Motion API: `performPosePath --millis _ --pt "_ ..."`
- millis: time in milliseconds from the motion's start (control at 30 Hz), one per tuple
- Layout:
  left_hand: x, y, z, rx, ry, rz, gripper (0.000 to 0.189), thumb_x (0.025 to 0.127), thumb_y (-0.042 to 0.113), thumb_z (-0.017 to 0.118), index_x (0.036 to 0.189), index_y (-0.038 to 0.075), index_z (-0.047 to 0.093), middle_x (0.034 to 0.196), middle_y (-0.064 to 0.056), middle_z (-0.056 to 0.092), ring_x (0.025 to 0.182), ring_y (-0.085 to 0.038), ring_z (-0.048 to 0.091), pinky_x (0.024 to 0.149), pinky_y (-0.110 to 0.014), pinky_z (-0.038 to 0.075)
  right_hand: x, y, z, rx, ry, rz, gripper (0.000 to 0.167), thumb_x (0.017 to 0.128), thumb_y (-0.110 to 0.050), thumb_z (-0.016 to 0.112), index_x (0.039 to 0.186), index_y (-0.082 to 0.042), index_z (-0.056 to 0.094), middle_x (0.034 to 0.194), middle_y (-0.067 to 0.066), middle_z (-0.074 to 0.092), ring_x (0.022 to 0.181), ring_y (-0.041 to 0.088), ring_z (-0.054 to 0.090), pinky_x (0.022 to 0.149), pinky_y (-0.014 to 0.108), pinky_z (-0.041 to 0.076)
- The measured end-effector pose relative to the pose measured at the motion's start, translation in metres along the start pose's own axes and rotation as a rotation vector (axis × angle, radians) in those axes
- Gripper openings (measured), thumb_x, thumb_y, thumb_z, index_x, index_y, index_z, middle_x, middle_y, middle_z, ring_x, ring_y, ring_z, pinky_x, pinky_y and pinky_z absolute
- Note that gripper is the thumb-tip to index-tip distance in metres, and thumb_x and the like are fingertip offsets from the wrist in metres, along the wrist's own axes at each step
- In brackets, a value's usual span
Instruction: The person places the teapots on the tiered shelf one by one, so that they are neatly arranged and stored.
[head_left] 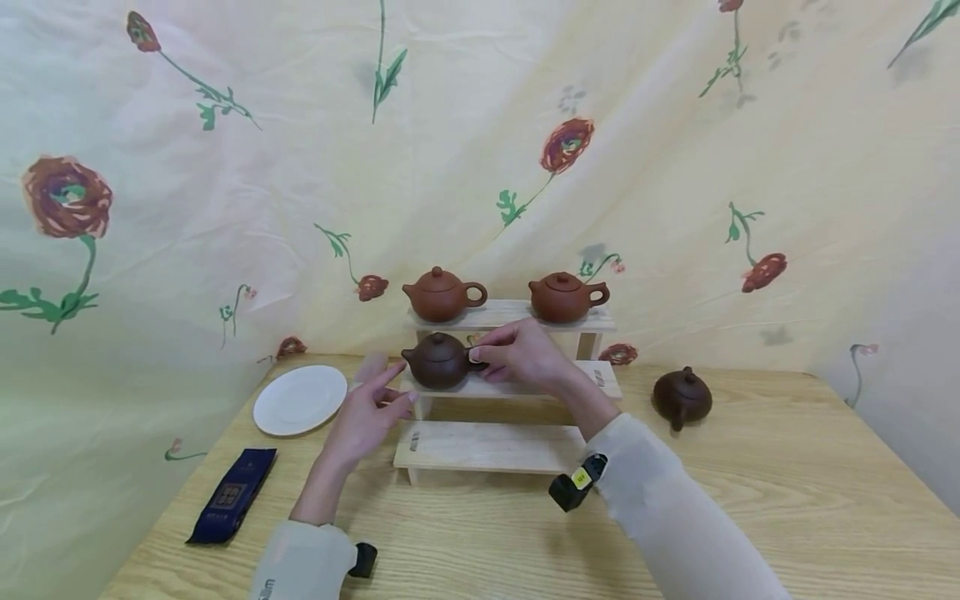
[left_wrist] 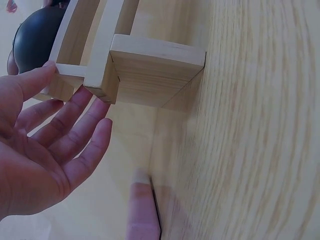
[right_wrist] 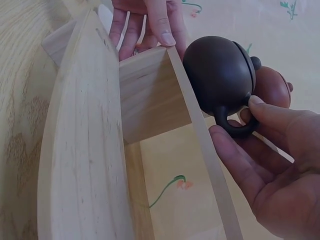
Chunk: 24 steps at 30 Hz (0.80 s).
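Observation:
A dark brown teapot [head_left: 439,361] is on the left part of the wooden stand's middle shelf [head_left: 517,385], its spout toward the left. My right hand [head_left: 521,354] pinches its loop handle between thumb and fingers, as the right wrist view shows close up at the dark teapot [right_wrist: 220,75]. At the shelf's left end is my left hand [head_left: 372,414], fingers loosely spread. Its thumb [left_wrist: 37,80] touches the shelf corner in the left wrist view, and the other fingertips lie right by the wood.
Two reddish-brown teapots [head_left: 441,296] [head_left: 564,297] stand on the top shelf [head_left: 502,314]. Below is the lowest shelf [head_left: 487,446]. Another dark teapot [head_left: 682,397] sits on the table at right. To the left lie a white plate [head_left: 300,400] and a navy packet [head_left: 232,497]. A flowered cloth [head_left: 450,192] hangs behind.

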<state>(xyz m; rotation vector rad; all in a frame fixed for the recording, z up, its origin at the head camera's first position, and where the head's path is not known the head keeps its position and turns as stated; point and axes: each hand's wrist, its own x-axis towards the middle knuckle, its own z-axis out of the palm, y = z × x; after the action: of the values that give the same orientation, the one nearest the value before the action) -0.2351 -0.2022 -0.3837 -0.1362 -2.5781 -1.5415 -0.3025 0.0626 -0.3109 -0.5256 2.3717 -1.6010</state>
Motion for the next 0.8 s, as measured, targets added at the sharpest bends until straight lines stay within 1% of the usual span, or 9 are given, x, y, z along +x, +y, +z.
performPosePath --millis 267,567,800 --pt "-0.0002 -0.0029 0.0001 -0.01 -0.003 0.0 0.061 0.102 0.026 0.072 0.158 0.015 0.051 0.104 -0.012 0.079 0.089 -0.023 0.077 0.073 -0.026 0.051 -0.0001 -0.0008 0.0013 -0.019 -0.006 0.002 0.022 0.1 -0.011 0.074 0.118 0.0 0.079 0.114 0.018 0.076 0.083 0.02 0.075 0.078 0.037 0.065" --pt "0.0005 -0.0016 -0.0004 -0.008 -0.003 0.002 0.061 0.102 0.027 0.072 0.158 0.016 0.051 0.105 -0.012 0.079 0.089 -0.023 0.078 0.072 -0.025 0.051 -0.0003 -0.0005 -0.0012 -0.042 -0.003 0.011 0.021 0.1 -0.013 0.075 0.118 -0.004 0.08 0.113 0.016 0.076 0.082 0.021 0.077 0.076 0.036 0.065" --pt "0.0002 -0.0005 -0.0005 -0.007 -0.007 -0.002 0.061 0.102 0.028 0.072 0.158 0.015 0.051 0.104 -0.012 0.079 0.09 -0.024 0.077 0.073 -0.026 0.051 -0.0016 -0.0002 -0.0019 -0.069 0.001 0.002 0.022 0.1 -0.015 0.074 0.118 -0.005 0.079 0.114 0.016 0.076 0.082 0.021 0.076 0.077 0.036 0.065"
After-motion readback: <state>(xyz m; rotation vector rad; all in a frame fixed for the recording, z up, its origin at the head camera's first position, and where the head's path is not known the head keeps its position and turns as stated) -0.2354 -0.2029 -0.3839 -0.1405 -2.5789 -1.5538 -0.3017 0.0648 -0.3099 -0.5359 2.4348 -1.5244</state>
